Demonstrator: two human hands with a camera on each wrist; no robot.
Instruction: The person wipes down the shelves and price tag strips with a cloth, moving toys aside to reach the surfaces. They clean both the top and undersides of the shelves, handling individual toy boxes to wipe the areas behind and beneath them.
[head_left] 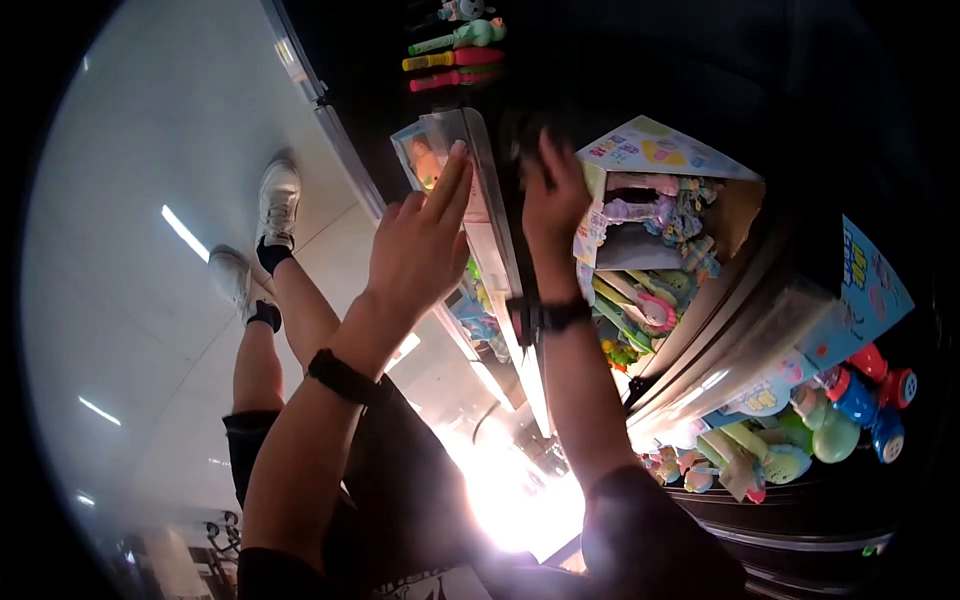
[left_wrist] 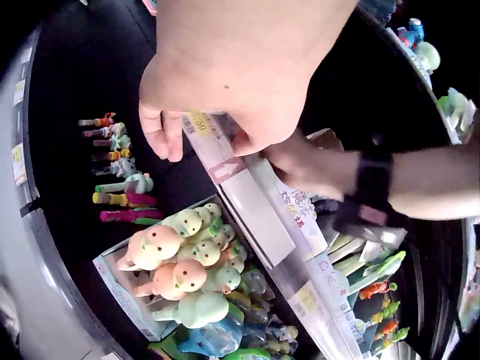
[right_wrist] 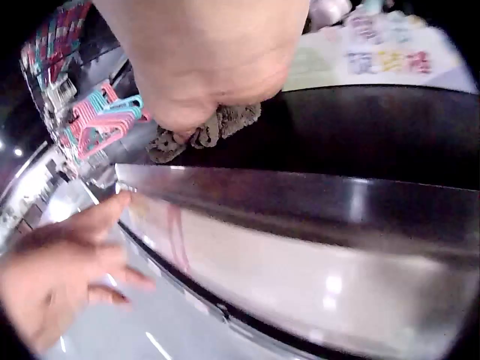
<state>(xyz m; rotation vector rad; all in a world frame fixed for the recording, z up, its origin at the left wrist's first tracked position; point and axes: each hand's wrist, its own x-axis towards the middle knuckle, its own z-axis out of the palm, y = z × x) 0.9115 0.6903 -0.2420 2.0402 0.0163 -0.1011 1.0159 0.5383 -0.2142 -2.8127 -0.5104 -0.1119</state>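
My right hand (head_left: 555, 205) grips a bunched grey-brown cloth (right_wrist: 206, 135) on the dark shelf (right_wrist: 360, 135), just behind its raised clear front strip (right_wrist: 300, 187). In the right wrist view, fuzzy folds of cloth stick out below the palm. My left hand (head_left: 420, 245) lies at the outer side of that strip, its fingers fairly straight and the fingertips right at the edge. A yellow-and-white price label (left_wrist: 201, 126) shows beneath the left hand (left_wrist: 232, 75) in the left wrist view. The right fingers are mostly hidden there.
An open display box (head_left: 660, 150) of small toys stands beside my right forearm. Another box (left_wrist: 124, 289) holds peach and green animal figures, near a row of colourful pens (left_wrist: 124, 199). Blue and red toys (head_left: 870, 395) sit farther right. Pink and blue hangers (right_wrist: 105, 116) hang behind.
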